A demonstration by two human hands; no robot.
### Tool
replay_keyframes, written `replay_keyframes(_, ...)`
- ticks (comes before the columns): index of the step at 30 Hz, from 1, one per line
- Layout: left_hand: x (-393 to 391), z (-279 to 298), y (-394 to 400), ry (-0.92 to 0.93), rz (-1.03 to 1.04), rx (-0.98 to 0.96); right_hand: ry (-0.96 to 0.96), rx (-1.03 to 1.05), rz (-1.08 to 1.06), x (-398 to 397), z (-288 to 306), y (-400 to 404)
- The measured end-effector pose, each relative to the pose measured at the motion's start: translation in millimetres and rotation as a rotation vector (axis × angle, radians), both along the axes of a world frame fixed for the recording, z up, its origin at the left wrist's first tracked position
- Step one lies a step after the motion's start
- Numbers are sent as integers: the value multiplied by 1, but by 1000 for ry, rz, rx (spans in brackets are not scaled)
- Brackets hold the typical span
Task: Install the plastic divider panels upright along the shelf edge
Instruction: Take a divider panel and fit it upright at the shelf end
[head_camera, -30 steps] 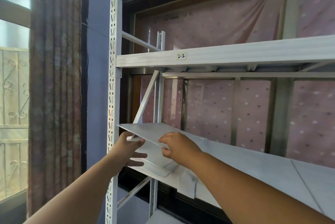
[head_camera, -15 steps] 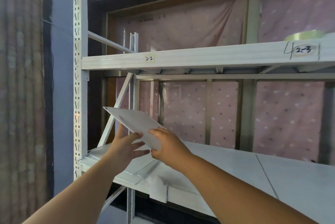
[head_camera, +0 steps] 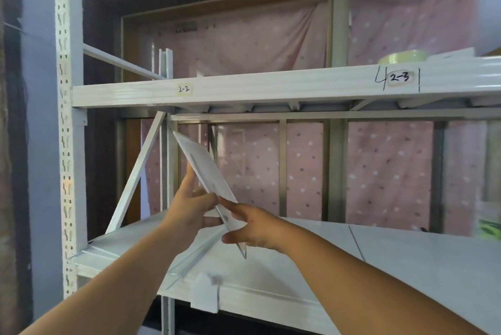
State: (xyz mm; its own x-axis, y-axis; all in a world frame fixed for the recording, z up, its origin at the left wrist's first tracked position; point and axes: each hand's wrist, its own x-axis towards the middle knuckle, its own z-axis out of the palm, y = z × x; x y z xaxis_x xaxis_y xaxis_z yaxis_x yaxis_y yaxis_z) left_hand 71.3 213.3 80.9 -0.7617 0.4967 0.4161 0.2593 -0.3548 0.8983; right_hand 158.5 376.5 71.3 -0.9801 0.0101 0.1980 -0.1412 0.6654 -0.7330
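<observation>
A thin white plastic divider panel (head_camera: 204,169) is held in the air above the lower shelf (head_camera: 406,258), tilted steeply with its top corner leaning left and its bottom corner pointing down. My left hand (head_camera: 189,206) grips its left face near the middle. My right hand (head_camera: 252,226) pinches its lower edge from the right. More flat white panels (head_camera: 108,246) lie stacked on the shelf's left end, below my hands. A small white clip (head_camera: 204,292) hangs on the shelf's front edge.
The white slotted upright (head_camera: 67,145) stands at the left. The upper shelf beam (head_camera: 271,85) carries labels 2-2 and 2-3, with a green tape roll (head_camera: 404,57) on top. A diagonal brace (head_camera: 135,172) crosses the left end. Pink dotted fabric covers the window behind.
The panel has been lifted off the stack and turned from nearly flat to steeply tilted. Both hands rose with it. The view has shifted to the right.
</observation>
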Motion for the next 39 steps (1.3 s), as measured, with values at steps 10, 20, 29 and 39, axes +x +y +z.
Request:
replay_keyframes(10, 43, 20, 70, 132, -114, -72, 48, -298, -84, 52, 7, 49)
replay_keyframes(20, 109, 34, 147, 163, -230, -121, 85, -332, -226, 127, 10, 113)
replay_keyframes(29, 185, 38, 222, 150, -456, -107, 110, -307, -400, 222, 15, 175)
replay_keyframes(39, 257, 26, 303, 107, -617, -127, 189, -338, -510, 328, 12, 229)
